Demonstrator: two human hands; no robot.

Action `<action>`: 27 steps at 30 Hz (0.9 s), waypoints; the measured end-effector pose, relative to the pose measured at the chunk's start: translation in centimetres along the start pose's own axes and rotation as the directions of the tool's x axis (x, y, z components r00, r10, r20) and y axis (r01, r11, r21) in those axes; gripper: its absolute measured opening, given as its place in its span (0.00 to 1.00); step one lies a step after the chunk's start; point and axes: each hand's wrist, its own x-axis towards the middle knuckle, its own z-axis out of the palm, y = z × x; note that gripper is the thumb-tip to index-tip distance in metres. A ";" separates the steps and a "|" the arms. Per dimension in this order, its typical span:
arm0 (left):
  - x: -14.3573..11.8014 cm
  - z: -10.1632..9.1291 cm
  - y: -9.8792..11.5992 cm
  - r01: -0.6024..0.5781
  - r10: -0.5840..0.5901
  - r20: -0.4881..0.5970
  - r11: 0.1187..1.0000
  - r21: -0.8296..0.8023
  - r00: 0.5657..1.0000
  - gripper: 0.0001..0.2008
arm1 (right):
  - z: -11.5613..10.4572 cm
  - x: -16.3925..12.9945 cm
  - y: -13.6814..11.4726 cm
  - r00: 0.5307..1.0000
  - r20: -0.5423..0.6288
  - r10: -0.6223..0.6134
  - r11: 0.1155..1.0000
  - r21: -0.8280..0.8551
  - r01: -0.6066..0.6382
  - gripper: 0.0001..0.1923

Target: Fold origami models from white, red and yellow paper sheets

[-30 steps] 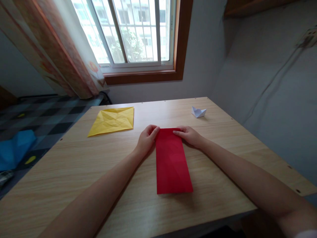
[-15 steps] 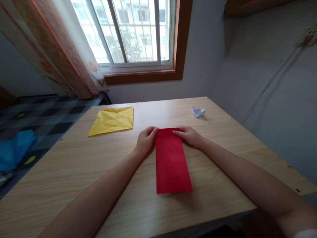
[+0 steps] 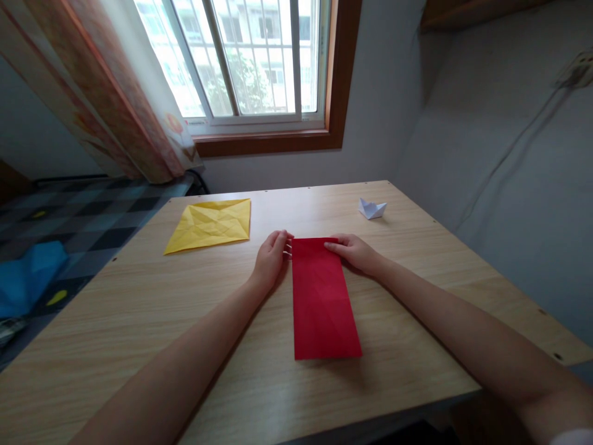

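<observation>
A folded sheet of red paper [image 3: 323, 300], a tall rectangle, extends toward me over the wooden table, its near end apparently raised a little. My right hand [image 3: 354, 252] pinches its far right corner, thumb on top and fingers underneath. Beside the far left corner is my left hand [image 3: 272, 256]. Its thumb is off the paper and its fingers are slightly apart, with the tips at the paper's left edge; whether any tip reaches beneath is hidden.
On the table [image 3: 199, 321], a creased yellow paper [image 3: 213, 225] lies at the far left. A small white paper boat [image 3: 372, 209] stands at the far right. Blue paper [image 3: 34, 272] rests on the checkered bed beside the table.
My left thumb has lifted off the red paper's corner, and the left fingers have loosened and spread. My right hand keeps its pinch; the paper has barely shifted.
</observation>
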 end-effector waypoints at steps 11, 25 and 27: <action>-0.2 0.0 -0.1 -0.033 0.028 0.050 0.995 0.098 0.998 0.18 | -0.1 0.1 0.3 1.000 0.011 -0.010 1.000 0.007 0.009 0.18; 0.0 -0.2 -0.3 0.012 -0.038 0.177 0.989 0.146 0.984 0.19 | 0.5 0.0 -0.6 0.999 -0.025 0.041 0.983 0.181 -0.036 0.20; 0.1 -0.3 -0.5 0.002 -0.021 0.133 0.990 0.142 0.991 0.19 | 0.6 0.0 -0.6 0.996 -0.067 0.059 0.979 0.197 -0.045 0.19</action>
